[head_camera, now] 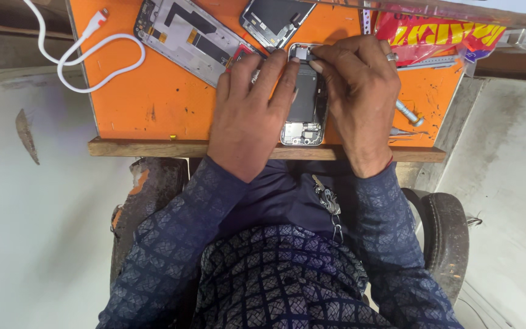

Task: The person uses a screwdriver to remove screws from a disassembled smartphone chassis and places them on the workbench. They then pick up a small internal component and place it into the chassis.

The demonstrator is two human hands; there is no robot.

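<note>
An opened phone (304, 109) with its back off lies on the orange work board (147, 103), its black battery and silver frame showing. My left hand (252, 116) rests flat on the phone's left side, fingers pressing its upper part. My right hand (360, 97), with a ring on one finger, lies along the phone's right side, fingertips pinched at its top edge. Whether a small tool or part sits between those fingertips is hidden.
A silver phone frame (190, 36) and a dark phone part (274, 21) lie at the back of the board. A white cable (86, 55) loops at the left. A red and yellow packet (433, 33) and a small bluish tool (409, 113) lie at the right. Wooden edge (147, 148) in front.
</note>
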